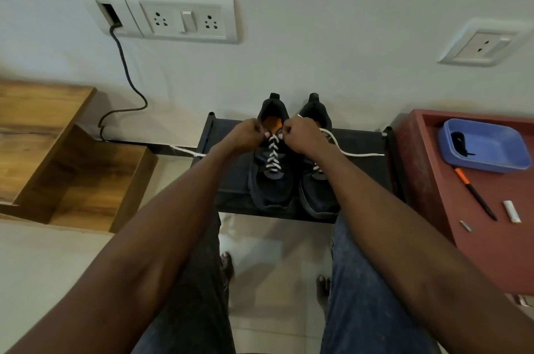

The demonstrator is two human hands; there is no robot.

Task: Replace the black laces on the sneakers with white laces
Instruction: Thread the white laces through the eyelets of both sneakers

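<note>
Two black sneakers stand side by side on a low black rack (234, 200), toes towards me. The left sneaker (270, 183) has a white lace (273, 155) criss-crossed up its eyelets. My left hand (245, 134) and my right hand (303, 134) both pinch the lace at the sneaker's top, fingers curled. One loose lace end trails left off the rack (187, 151), the other runs right across the rack (355, 153). The right sneaker (315, 194) is partly hidden by my right forearm; a bit of white lace shows on it. A black lace (459, 144) lies in a blue tray (488, 160).
The blue tray sits on a red table (450, 238) at the right, with an orange-and-black pen (475, 193), a white cap (512, 211) and a small metal piece (465, 225). Wooden steps (75, 168) lie left. A cable (127, 87) hangs from the wall socket. My legs and feet are below.
</note>
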